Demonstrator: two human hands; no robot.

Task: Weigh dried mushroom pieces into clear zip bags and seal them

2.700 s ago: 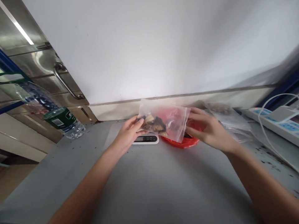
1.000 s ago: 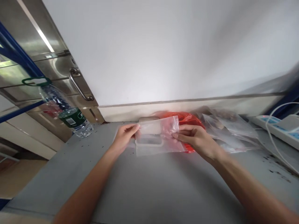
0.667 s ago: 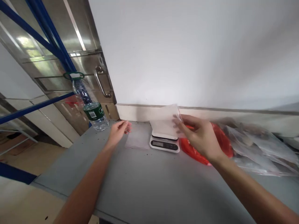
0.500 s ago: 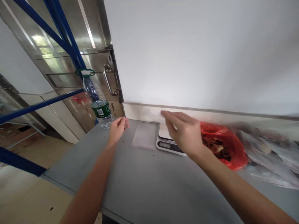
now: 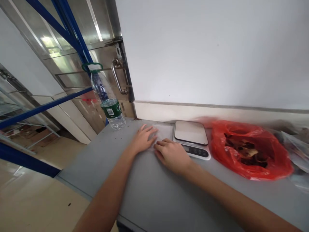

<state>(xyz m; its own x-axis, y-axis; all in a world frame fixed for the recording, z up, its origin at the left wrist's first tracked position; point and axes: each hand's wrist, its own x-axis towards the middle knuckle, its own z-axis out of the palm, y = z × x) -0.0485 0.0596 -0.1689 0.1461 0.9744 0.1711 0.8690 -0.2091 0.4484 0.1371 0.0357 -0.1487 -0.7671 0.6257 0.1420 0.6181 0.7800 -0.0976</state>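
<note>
Clear flat plastic bags (image 5: 165, 130) lie on the grey table, partly covered by both hands. My left hand (image 5: 144, 139) rests over their left side, fingers spread. Fingers bent, my right hand (image 5: 172, 154) pinches at the near edge of the bags; the exact grip is partly hidden. Just right of the bags stands a white digital kitchen scale (image 5: 190, 132), its plate bare and its near left corner behind my right hand.
An open red plastic bag (image 5: 251, 161) with dark dried pieces sits right of the scale. Clear filled bags (image 5: 299, 151) lie beyond it. A large water bottle (image 5: 111, 108) stands at the table's left back corner, near a blue rack post (image 5: 72, 35). A white wall (image 5: 217, 64) rises behind.
My right hand has come down from above the scale to the plastic bags, uncovering the scale. My left hand has moved right onto the bags and spread its fingers.
</note>
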